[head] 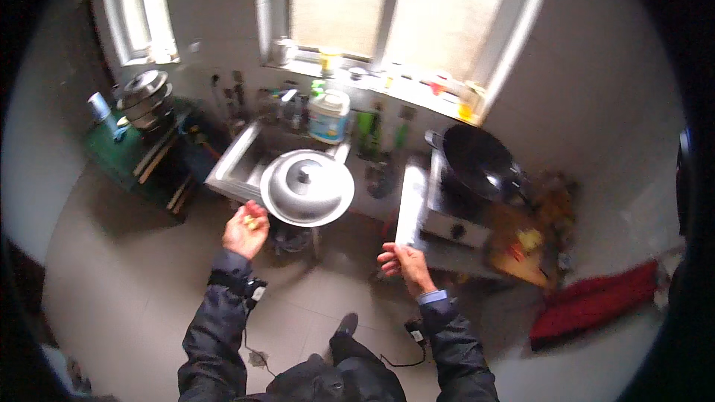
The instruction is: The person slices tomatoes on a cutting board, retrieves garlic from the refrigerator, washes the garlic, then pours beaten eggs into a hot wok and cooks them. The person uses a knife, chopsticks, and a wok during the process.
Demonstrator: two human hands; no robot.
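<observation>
My left hand (246,230) is palm up with small pale yellow pieces (251,222) lying on it; they look like peeled garlic, but blur leaves this unsure. It is just left of and below a metal pan with a domed lid (307,188), which rests over the sink's right part. My right hand (406,266) grips the lower end of a broad, shiny flat blade (411,206), seemingly a cleaver, which points up towards the window. Its handle is hidden in my fingers. The blade is left of the gas stove (458,226).
A black wok (480,162) sits on the stove. Right of it, a wooden cutting board (516,268) carries yellow and red food pieces. A metal sink (237,162) and large white jug (329,117) lie ahead. Stacked pots (146,97) stand on a green table (114,151); red cloth (597,304) is at right.
</observation>
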